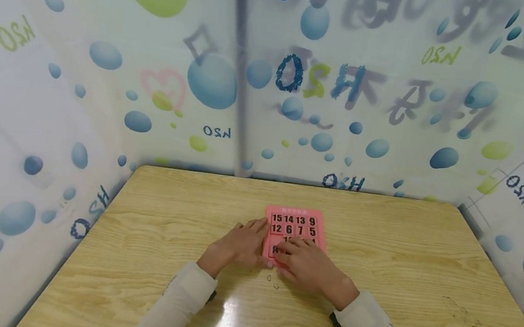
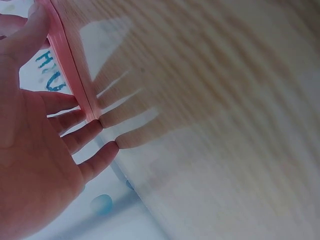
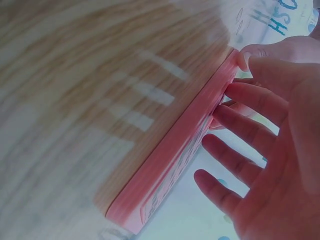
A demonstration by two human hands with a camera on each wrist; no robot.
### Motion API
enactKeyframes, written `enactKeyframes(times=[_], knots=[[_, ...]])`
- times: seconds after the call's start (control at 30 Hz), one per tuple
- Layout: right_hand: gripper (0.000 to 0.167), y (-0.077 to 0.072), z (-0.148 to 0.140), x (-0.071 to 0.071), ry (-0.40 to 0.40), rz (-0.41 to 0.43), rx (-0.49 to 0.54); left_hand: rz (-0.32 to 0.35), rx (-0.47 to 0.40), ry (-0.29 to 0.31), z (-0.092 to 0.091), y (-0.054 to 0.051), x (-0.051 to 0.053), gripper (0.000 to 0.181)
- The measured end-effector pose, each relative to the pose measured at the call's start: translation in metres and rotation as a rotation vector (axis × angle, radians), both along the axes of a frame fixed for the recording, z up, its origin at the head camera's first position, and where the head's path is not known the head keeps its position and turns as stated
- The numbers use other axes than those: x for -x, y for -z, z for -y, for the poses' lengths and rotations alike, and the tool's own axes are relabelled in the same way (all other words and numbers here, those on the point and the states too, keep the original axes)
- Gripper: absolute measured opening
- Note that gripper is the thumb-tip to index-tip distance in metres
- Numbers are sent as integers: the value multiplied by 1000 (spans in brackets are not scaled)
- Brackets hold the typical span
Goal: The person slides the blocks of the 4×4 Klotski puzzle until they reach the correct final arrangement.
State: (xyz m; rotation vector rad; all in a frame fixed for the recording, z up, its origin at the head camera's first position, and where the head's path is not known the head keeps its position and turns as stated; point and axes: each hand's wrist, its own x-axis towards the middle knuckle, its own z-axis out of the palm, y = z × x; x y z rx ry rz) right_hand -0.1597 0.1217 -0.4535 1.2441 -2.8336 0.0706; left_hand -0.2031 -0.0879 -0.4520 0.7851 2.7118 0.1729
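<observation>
A pink sliding number puzzle (image 1: 296, 211) lies flat on the table, its black-numbered tiles facing up. Along its left side and near corner rests my left hand (image 1: 246, 244); in the left wrist view the thumb touches the puzzle's pink side (image 2: 67, 55), and the fairly straight fingers are spread against the edge and tabletop. Over the near rows reaches my right hand (image 1: 308, 267), its fingers extended and hiding several tiles. A tile marked 8 (image 1: 274, 250) shows beside its fingertips. The right wrist view shows spread fingers (image 3: 235, 160) by the puzzle's face.
The puzzle sits on a light wood-grain table (image 1: 177, 197) with a glossy reflection near its front edge. White curtains (image 1: 367, 116) printed with blue and green drops enclose its back and sides. Small dark marks (image 1: 462, 311) are on the tabletop at right.
</observation>
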Motion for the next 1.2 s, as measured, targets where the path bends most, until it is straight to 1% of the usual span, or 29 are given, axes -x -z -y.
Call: enactKeyframes(times=[0.17,0.4,0.53,0.67,0.77,0.87,1.0,1.2], knots=[[33,-1,1,1,-12,-1,0,7,1,-3,1,0,0,102],[34,-2,1,1,-11,25,-10,6,5,-5,2,1,0,102],[35,-3,1,3,-4,36,-4,17,0,-11,2,1,0,103],[41,-3,1,9,64,62,21,16,8,-8,2,1,0,104],[46,-2,2,14,112,66,33,14,17,-3,1,0,0,104],[47,0,4,21,135,57,35,21,16,-4,1,-1,0,103],[48,2,7,29,167,59,12,29,15,-5,0,-3,-1,103],[52,1,9,34,186,73,-15,35,22,-6,-1,-5,-1,102]])
